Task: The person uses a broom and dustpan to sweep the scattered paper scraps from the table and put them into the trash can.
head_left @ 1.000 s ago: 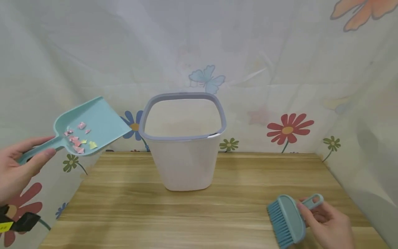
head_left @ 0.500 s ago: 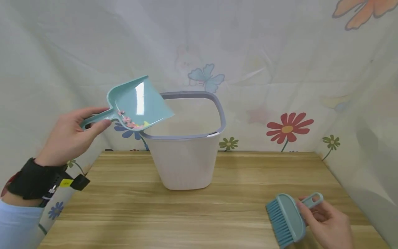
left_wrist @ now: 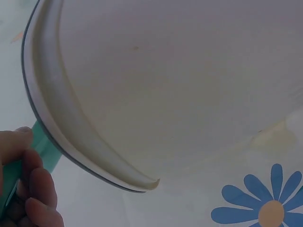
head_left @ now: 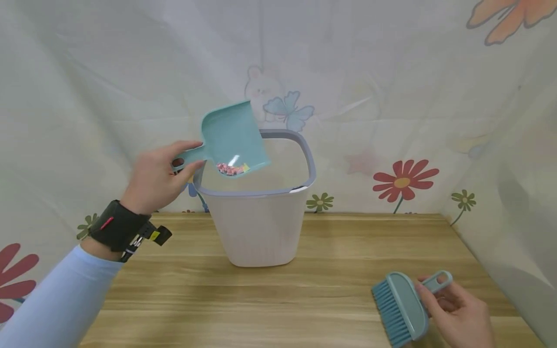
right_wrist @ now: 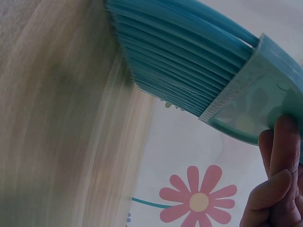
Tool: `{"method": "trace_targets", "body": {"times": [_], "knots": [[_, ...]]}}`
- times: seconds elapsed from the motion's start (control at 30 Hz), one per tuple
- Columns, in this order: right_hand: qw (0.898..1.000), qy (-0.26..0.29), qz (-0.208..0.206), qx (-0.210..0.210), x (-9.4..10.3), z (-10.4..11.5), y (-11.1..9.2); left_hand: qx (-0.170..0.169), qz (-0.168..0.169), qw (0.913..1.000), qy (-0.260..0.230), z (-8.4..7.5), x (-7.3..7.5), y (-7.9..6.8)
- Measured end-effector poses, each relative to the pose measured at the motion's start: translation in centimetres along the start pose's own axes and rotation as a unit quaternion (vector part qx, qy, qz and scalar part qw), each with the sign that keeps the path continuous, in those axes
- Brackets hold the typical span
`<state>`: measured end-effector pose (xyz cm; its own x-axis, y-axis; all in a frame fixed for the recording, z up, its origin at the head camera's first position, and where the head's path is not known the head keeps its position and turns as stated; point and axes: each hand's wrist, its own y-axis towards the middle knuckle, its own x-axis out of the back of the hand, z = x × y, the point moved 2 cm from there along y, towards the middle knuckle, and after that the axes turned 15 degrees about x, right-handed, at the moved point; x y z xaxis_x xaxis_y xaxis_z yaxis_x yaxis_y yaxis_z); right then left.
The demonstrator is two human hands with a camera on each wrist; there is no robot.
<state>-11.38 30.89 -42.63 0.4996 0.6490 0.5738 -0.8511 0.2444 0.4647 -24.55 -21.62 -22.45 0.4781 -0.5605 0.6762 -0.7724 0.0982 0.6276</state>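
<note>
My left hand (head_left: pixel 158 174) grips the handle of a light teal dustpan (head_left: pixel 235 133) and holds it over the left side of a white bin (head_left: pixel 261 229) with a grey rim. Pink and yellow paper scraps (head_left: pixel 230 169) lie gathered along the pan's lower edge, which is tilted down. From the left wrist view, the underside of the bin's rim (left_wrist: pixel 85 137) hides most of the pan. At the lower right, my right hand (head_left: pixel 461 309) holds a teal hand brush (head_left: pixel 404 304) by its handle. In the right wrist view the brush's bristles (right_wrist: pixel 180 52) point toward the wooden surface.
The bin stands on a wood-grain table (head_left: pixel 339 290), toward its back edge. A pale curtain (head_left: pixel 370 72) printed with flowers, a butterfly and a bear hangs behind and at both sides.
My left hand has carried the dustpan rightward and up from the left side to above the bin. The pan has tilted, and the scraps slid together at its lower edge. The right hand stays put.
</note>
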Motion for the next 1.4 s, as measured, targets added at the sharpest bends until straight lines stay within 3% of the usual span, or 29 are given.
{"method": "trace_targets", "body": {"times": [0.27, 0.43, 0.7, 1.2, 1.4], "knots": [[1.0, 0.001, 0.01, -0.001, 0.1, 0.0, 0.0, -0.082, -0.038, 0.9957, 0.019, -1.0, -1.5, -0.1], [1.0, 0.003, 0.008, -0.001, 0.1, 0.1, -0.1, -0.143, -0.052, 0.9873, 0.045, -1.7, -1.9, -0.3], [1.0, 0.01, -0.004, 0.001, -0.1, -0.1, -0.3, -0.196, -0.076, 0.9736, 0.089, -2.5, -2.2, -0.9], [1.0, -0.01, 0.008, -0.011, -0.2, 0.2, -0.1, -0.225, -0.074, 0.9659, 0.104, -3.0, -2.5, -1.4], [1.0, -0.007, 0.0, -0.008, 0.0, 0.4, 0.0, -0.192, -0.068, 0.9756, 0.082, -2.7, -2.2, -1.4]]}}
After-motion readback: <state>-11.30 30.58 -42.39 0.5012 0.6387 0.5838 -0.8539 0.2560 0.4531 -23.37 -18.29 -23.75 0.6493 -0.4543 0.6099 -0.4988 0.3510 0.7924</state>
